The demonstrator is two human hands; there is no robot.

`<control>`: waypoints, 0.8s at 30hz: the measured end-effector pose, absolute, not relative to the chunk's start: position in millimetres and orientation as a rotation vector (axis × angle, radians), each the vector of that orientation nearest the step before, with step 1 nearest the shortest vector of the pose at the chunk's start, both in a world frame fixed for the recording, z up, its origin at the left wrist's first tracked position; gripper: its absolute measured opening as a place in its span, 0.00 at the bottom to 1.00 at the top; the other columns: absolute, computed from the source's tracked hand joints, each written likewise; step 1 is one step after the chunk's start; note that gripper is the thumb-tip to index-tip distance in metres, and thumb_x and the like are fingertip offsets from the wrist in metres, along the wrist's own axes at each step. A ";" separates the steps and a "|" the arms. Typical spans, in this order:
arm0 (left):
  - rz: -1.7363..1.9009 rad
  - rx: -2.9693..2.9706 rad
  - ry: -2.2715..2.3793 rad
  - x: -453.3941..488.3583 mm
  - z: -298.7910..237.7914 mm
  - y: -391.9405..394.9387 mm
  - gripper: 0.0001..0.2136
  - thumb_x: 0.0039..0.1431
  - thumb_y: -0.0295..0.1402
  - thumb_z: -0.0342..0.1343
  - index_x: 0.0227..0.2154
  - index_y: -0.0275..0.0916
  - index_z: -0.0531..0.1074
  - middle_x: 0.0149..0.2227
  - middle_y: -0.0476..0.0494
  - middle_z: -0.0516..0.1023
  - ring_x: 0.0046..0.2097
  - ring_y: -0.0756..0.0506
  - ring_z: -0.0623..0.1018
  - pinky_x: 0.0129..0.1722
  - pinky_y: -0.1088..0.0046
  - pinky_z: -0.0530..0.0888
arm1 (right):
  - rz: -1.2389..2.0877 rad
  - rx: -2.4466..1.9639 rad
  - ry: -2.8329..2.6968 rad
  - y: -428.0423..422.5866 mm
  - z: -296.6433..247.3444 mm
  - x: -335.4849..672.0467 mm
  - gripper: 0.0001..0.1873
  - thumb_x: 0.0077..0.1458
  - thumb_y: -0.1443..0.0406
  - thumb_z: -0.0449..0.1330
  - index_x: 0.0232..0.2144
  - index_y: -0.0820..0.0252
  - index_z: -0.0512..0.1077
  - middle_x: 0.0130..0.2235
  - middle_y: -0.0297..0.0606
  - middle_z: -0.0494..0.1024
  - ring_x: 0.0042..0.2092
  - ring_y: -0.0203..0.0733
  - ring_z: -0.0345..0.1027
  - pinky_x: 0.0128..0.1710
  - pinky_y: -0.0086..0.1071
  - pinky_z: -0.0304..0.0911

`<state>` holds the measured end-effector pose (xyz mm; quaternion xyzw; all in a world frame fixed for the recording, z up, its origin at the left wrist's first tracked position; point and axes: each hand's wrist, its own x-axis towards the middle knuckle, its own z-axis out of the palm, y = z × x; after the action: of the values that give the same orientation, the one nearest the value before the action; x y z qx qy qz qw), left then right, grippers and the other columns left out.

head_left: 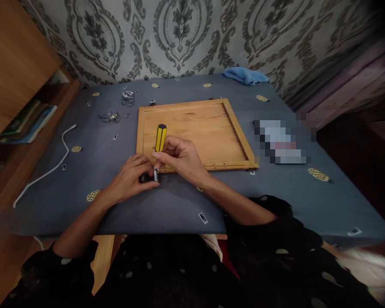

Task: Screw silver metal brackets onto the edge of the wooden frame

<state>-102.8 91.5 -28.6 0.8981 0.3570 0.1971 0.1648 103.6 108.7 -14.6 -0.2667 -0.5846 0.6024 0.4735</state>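
A wooden panel [208, 128] with a raised rim lies flat on the grey cloth-covered table [179, 201]. My right hand [182, 160] is closed round a yellow and black screwdriver [161, 137], held upright with its tip down at the panel's near left corner. My left hand [130, 179] is pinched on a small dark metal fitting [147, 176] right at the screwdriver's tip, pressed against the panel's front edge. Most of that fitting is hidden under my fingers.
Small metal fittings [127, 97] and more hardware [111, 116] lie at the table's far left. A white cable [56, 164] trails along the left side. A blue cloth [245, 75] sits at the back. A blurred object [284, 141] lies right of the panel. Books [27, 122] fill a left shelf.
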 end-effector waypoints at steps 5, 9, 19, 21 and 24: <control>0.602 2.606 0.988 -102.2 -30.0 91.7 0.17 0.67 0.50 0.55 0.36 0.40 0.72 0.42 0.42 0.78 0.46 0.40 0.77 0.46 0.60 0.72 | 1.469 -0.673 -1.401 105.4 -13.5 102.1 0.27 0.49 0.46 0.71 0.29 0.55 0.62 0.29 0.28 0.76 0.27 0.32 0.73 0.29 0.28 0.69; 0.630 2.589 0.984 -101.0 -28.5 91.4 0.18 0.67 0.51 0.55 0.35 0.39 0.70 0.39 0.44 0.77 0.43 0.42 0.76 0.44 0.62 0.71 | 1.465 -0.611 -1.387 105.5 -13.5 101.7 0.24 0.51 0.47 0.70 0.32 0.57 0.66 0.29 0.28 0.75 0.27 0.31 0.72 0.29 0.28 0.70; 0.659 2.567 0.980 -99.3 -22.9 89.7 0.18 0.67 0.50 0.56 0.33 0.40 0.65 0.34 0.48 0.74 0.39 0.45 0.73 0.40 0.66 0.68 | 1.379 -0.558 -1.325 109.6 -16.6 102.7 0.19 0.56 0.52 0.68 0.37 0.59 0.70 0.31 0.29 0.73 0.26 0.29 0.70 0.26 0.27 0.69; 0.660 2.572 0.972 -99.5 -23.6 89.9 0.18 0.67 0.51 0.55 0.33 0.40 0.65 0.34 0.48 0.74 0.39 0.45 0.73 0.40 0.67 0.67 | 1.387 -0.576 -1.332 110.0 -18.4 102.2 0.20 0.56 0.51 0.68 0.37 0.59 0.70 0.31 0.29 0.73 0.26 0.30 0.71 0.27 0.27 0.70; 0.671 2.583 0.968 -99.4 -24.7 89.9 0.19 0.68 0.51 0.54 0.33 0.40 0.64 0.34 0.48 0.73 0.39 0.45 0.72 0.40 0.67 0.67 | 1.384 -0.599 -1.350 110.3 -20.5 101.9 0.22 0.56 0.48 0.67 0.36 0.59 0.69 0.30 0.29 0.73 0.26 0.30 0.71 0.28 0.27 0.70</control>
<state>-99.4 89.9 -24.7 0.8995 0.3370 0.2337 0.1509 101.9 110.3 -20.5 -0.2511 -0.5654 0.5798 0.5302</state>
